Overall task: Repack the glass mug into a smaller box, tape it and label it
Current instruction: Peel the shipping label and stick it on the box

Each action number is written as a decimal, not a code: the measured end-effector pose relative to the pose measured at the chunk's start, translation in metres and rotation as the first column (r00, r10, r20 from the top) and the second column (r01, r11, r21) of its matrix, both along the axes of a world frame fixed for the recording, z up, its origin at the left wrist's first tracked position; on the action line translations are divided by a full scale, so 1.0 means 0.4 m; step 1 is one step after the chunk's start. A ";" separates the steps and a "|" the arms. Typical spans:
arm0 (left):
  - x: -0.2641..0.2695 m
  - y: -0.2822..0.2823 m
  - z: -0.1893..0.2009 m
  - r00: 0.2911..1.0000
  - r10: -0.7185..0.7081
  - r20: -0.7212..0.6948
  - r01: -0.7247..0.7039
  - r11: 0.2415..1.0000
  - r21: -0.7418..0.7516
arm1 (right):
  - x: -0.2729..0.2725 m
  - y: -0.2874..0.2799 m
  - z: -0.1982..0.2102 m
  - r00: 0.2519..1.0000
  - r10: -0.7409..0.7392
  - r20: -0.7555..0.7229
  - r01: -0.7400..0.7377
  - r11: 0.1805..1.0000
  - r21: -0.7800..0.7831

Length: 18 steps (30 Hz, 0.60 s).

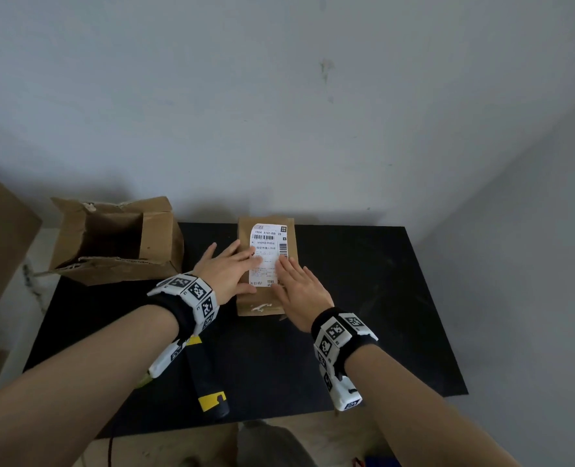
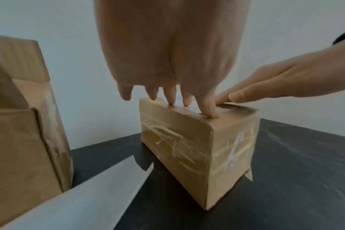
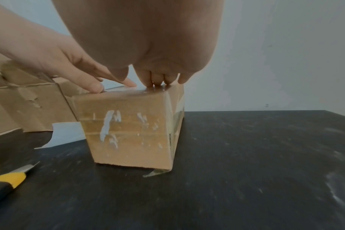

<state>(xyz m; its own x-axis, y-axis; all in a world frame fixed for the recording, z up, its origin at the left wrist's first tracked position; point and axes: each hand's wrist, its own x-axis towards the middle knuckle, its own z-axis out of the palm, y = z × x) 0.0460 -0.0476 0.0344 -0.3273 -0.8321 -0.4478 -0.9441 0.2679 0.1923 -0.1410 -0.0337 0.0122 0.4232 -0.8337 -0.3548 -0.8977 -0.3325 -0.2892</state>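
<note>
A small taped cardboard box (image 1: 261,306) (image 2: 189,147) (image 3: 132,129) stands closed on the black table (image 1: 363,298). A white shipping label (image 1: 268,244) with barcodes lies on its top. My left hand (image 1: 227,271) (image 2: 167,62) lies flat on the label's left side, fingers straight. My right hand (image 1: 299,291) (image 3: 148,38) presses flat on the label's lower right part, and its fingertips (image 3: 158,80) touch the top edge. The mug is hidden from view.
A larger open cardboard box (image 1: 111,241) (image 2: 26,132) stands at the table's back left. A yellow and black utility knife (image 1: 208,379) (image 3: 8,180) lies near the front edge under my left forearm. A loose tape tail (image 3: 156,172) sticks out at the small box's base.
</note>
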 end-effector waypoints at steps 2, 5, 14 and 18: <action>0.002 -0.026 0.006 1.000 0.014 0.016 -0.014 1.000 0.027 | 0.004 -0.032 0.006 1.000 0.016 -0.026 -0.015 1.000 0.014; 0.004 -0.060 0.009 0.999 0.036 0.037 -0.038 0.998 0.054 | 0.010 -0.080 0.023 0.998 0.037 -0.056 -0.034 0.998 0.053; 0.009 -0.121 -0.001 0.998 0.051 0.034 -0.054 0.992 0.113 | 0.024 -0.211 0.050 0.992 0.066 -0.112 -0.052 0.991 0.123; 0.013 -0.119 -0.007 0.998 0.060 0.002 -0.060 0.994 0.096 | 0.043 -0.222 0.059 0.986 0.104 -0.130 -0.087 0.987 0.133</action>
<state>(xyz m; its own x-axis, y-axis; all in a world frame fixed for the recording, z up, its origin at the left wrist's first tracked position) 0.0511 -0.0953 0.0315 -0.2788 -0.8031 -0.5265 -0.9576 0.1912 0.2154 -0.1237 -0.1224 0.0358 0.4390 -0.7365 -0.5145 -0.8974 -0.3870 -0.2119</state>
